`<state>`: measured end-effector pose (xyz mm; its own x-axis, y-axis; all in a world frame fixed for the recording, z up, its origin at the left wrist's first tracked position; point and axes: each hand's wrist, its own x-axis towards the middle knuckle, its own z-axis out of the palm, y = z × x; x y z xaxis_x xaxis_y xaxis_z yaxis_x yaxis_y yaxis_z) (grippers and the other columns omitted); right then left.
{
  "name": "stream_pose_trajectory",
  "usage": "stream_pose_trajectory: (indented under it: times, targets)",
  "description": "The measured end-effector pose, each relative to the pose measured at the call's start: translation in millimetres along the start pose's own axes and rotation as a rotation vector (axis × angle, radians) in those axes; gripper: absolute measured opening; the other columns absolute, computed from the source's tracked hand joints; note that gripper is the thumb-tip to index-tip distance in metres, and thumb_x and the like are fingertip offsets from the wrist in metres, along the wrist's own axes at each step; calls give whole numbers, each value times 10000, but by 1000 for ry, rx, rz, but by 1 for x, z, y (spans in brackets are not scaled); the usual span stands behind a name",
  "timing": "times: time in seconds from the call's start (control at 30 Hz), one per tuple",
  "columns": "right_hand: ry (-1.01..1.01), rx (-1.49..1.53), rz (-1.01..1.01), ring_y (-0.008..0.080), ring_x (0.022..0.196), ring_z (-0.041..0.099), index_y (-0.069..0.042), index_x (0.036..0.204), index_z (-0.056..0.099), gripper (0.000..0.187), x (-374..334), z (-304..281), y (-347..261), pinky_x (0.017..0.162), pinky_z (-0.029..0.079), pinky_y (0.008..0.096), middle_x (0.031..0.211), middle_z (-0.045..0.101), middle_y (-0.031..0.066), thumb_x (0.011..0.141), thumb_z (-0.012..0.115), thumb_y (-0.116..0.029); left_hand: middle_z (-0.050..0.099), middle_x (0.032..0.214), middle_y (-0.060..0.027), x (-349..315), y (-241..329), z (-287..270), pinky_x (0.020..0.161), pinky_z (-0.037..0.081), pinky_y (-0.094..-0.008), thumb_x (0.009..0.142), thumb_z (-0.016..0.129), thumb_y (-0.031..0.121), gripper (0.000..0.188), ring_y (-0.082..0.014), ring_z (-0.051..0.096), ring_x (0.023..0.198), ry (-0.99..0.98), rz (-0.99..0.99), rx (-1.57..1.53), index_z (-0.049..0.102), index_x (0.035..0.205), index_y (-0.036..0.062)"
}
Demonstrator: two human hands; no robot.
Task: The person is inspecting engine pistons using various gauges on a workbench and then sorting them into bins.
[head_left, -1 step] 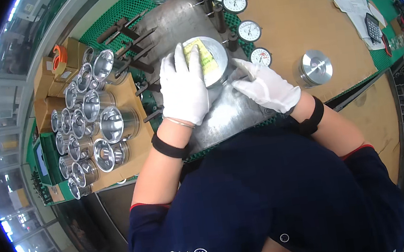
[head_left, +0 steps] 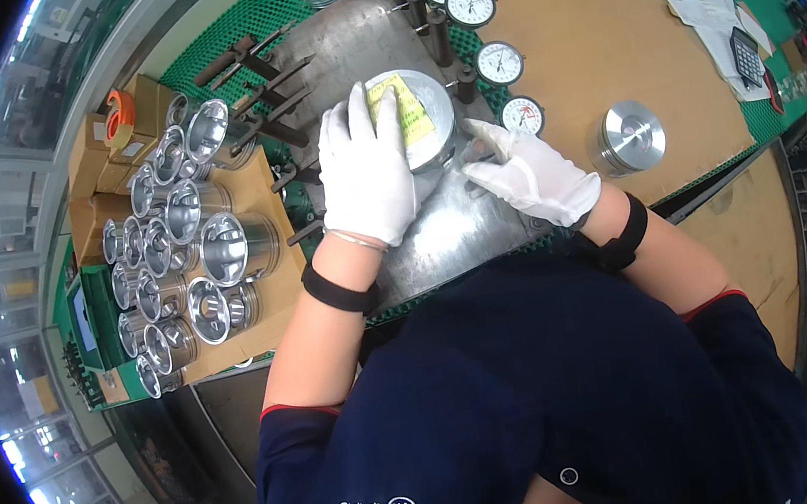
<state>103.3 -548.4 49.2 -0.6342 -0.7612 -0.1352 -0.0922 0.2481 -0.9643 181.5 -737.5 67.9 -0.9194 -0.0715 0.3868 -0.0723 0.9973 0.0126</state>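
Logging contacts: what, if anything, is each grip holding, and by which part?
Left grip lies over the top left of the round metal part and its yellow note; clasp can't be told. Right grip, beside the part: hold unclear.

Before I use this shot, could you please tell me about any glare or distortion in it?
Head view: bright sheen on the metal plate between the left hand and right hand; streaky reflections atop the lone piston at right; blown-out lights at far left; straight edges bending toward the rim, corners black.
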Motion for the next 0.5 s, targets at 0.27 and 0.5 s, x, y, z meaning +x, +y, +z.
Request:
stream_pose_trajectory:
  times: [0.27,0.5]
  targets:
    - [24,-28,-3,293,820,672,130,1420,230,826,38,16,-16,749,526,370,1010,664,208,842,621,-311,408,1443,-242,31,-17,4,1158,187,-536,646,776,568,993,-481,302,1355,-62,-22,80,421,1414,49]
    - [109,-147,44,314,971,660,110,1483,37,1009,89,21,3,833,519,341,1087,651,239,807,649,-321,381,1463,-239,51,-32,18,1150,234,-492,669,788,472,954,-444,366,1334,-114,-106,135,385,1434,68]
